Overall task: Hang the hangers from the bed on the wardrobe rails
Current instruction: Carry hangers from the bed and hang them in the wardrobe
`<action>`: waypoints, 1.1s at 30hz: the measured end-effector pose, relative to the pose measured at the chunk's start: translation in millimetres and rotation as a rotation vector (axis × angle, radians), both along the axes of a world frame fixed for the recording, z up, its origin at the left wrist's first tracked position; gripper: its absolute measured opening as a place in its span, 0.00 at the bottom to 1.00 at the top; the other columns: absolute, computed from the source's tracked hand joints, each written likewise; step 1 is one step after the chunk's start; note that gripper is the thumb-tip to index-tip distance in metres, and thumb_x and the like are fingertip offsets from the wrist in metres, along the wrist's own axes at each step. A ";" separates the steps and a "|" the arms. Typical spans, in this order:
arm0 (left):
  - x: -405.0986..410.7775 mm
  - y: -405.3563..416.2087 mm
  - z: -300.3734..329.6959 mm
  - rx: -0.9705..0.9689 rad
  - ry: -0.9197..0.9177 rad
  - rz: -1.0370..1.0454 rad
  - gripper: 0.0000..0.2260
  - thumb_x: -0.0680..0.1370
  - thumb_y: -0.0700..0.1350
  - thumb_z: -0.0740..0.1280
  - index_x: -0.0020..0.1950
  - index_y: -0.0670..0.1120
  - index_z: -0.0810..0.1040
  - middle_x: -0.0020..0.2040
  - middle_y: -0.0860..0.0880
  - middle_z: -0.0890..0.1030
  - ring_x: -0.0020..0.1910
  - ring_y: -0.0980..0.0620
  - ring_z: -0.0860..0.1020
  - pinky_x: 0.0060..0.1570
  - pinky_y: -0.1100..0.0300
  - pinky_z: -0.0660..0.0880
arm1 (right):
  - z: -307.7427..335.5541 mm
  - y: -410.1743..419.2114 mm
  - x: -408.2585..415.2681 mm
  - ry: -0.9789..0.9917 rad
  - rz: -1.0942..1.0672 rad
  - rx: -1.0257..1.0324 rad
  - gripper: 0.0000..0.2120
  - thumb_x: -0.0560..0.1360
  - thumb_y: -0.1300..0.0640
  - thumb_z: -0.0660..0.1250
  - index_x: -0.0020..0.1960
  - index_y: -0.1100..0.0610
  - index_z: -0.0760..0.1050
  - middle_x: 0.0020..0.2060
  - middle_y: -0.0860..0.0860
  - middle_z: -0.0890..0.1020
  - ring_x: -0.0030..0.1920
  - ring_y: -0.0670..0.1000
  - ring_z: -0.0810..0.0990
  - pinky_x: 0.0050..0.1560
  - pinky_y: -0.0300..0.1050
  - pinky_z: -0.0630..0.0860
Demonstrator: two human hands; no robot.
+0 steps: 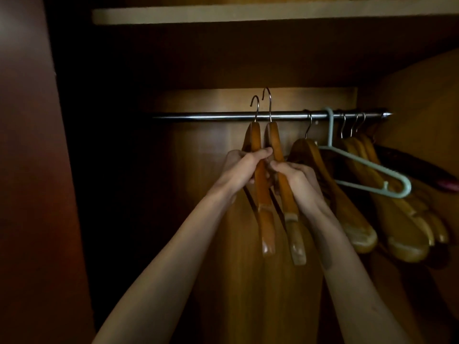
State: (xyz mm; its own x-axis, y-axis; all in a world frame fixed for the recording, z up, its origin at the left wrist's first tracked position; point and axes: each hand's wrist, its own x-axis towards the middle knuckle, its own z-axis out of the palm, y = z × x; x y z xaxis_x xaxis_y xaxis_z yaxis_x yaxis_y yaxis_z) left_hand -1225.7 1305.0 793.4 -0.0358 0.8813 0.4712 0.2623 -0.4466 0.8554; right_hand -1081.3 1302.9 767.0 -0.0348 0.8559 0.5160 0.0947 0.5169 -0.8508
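Note:
Two wooden hangers with metal hooks are held up in front of the chrome wardrobe rail (198,117). My left hand (238,170) grips the left wooden hanger (263,207) near its neck. My right hand (295,180) grips the right wooden hanger (289,204) beside it. Both hooks rise above the rail's height and neither rests on it. On the right part of the rail hang a wooden hanger (347,209), a pale green plastic hanger (367,170) and several more wooden hangers (402,219).
A light shelf (248,14) runs across above the rail. The dark wardrobe side panel (37,170) stands at the left, the wooden back panel (198,170) behind. The rail's left half carries no hangers.

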 end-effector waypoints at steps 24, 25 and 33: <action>43.3 75.8 -14.5 -0.064 0.051 -0.070 0.19 0.80 0.56 0.66 0.52 0.41 0.85 0.38 0.48 0.84 0.42 0.50 0.83 0.51 0.52 0.79 | -24.5 63.2 35.5 0.117 -0.058 -0.083 0.15 0.78 0.50 0.65 0.52 0.60 0.84 0.43 0.55 0.87 0.43 0.48 0.86 0.47 0.43 0.76; 46.4 76.1 -15.3 -0.064 0.047 -0.063 0.19 0.80 0.57 0.66 0.52 0.41 0.84 0.38 0.48 0.84 0.42 0.50 0.83 0.51 0.51 0.79 | -24.9 63.8 38.0 0.143 -0.066 -0.075 0.14 0.78 0.50 0.65 0.53 0.60 0.84 0.44 0.55 0.87 0.44 0.48 0.86 0.47 0.43 0.77; 55.7 70.5 -23.8 -0.037 -0.020 -0.059 0.17 0.81 0.57 0.65 0.52 0.44 0.82 0.40 0.46 0.83 0.45 0.47 0.83 0.55 0.49 0.78 | -26.9 53.9 48.4 0.008 -0.111 -0.095 0.10 0.80 0.51 0.65 0.47 0.53 0.83 0.36 0.45 0.84 0.30 0.34 0.79 0.38 0.34 0.68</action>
State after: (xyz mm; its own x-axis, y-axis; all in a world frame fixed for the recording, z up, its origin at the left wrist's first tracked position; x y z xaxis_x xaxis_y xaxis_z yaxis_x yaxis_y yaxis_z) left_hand -1169.9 1375.5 769.6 0.0079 0.8990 0.4378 0.2186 -0.4288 0.8766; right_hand -1032.9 1356.8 740.2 0.0669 0.8991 0.4326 0.1400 0.4208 -0.8963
